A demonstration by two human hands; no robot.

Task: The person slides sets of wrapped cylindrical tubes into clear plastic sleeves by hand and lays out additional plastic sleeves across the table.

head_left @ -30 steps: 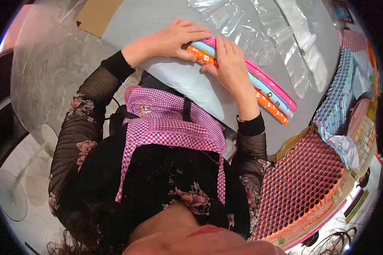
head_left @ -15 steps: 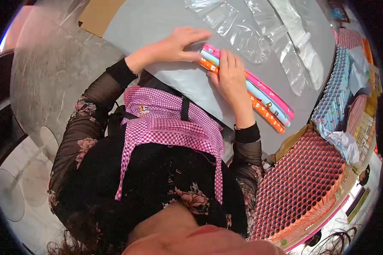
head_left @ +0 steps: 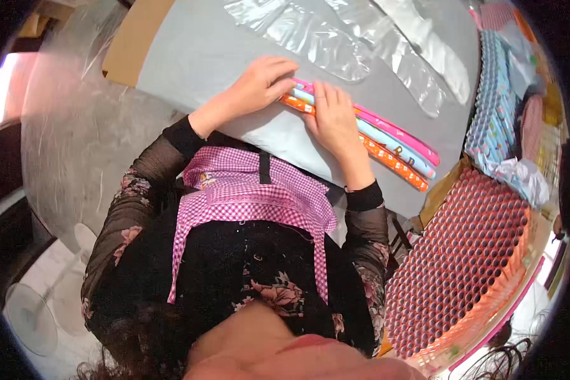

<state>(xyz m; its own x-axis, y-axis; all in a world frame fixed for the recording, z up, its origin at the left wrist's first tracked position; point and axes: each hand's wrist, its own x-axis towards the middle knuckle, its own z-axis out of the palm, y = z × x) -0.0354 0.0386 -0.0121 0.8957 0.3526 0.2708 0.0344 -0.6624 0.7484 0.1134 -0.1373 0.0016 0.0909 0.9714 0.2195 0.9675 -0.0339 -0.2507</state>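
Note:
Three slim patterned rolls of wrapping paper lie side by side on the grey tabletop: a pink roll (head_left: 396, 129), a light blue roll (head_left: 386, 137) and an orange roll (head_left: 392, 159). My right hand (head_left: 337, 120) is laid across them near their left ends, fingers over the far side and thumb on the near side. At those left ends my left hand (head_left: 259, 82) is closed in, thumb and curled fingers against the tips. The ends are partly hidden by my fingers.
Clear plastic sleeves (head_left: 310, 41) lie on the far side of the grey table (head_left: 190, 60). A cardboard piece (head_left: 136, 44) sits at its left edge. On the right, a basket holds many red tube ends (head_left: 459, 253), with light blue rolls (head_left: 491, 101) behind.
My left hand's outstretched fingers have curled in and closed at the roll ends. My right hand stays on the rolls. The camera view has shifted slightly.

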